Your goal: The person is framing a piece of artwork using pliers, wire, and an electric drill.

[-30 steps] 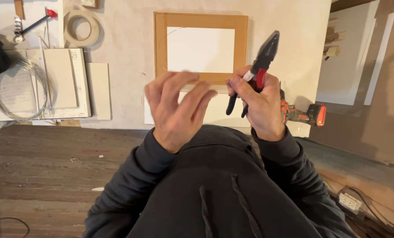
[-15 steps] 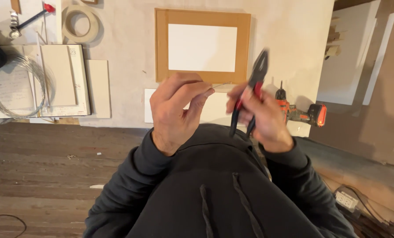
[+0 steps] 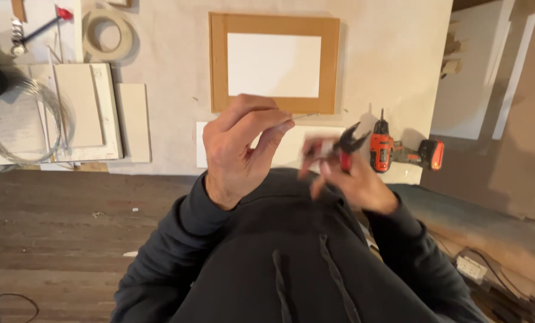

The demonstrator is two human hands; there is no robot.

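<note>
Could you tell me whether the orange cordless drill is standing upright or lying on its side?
Lying on its side: the orange cordless drill rests flat on the pale tabletop.

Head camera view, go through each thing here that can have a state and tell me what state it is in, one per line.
Left hand: raised, fingers pinched on a thin wire.
Right hand: blurred, shut on the red-handled black pliers.
Brown wooden picture frame: lying flat, white panel inside.
Orange and black cordless drill: lying on its side, unheld.
Coil of silver wire: wound, lying flat.
Roll of beige tape: lying flat.

One head-worn camera — looking steeply down, close over the raised hands and floor.
</note>
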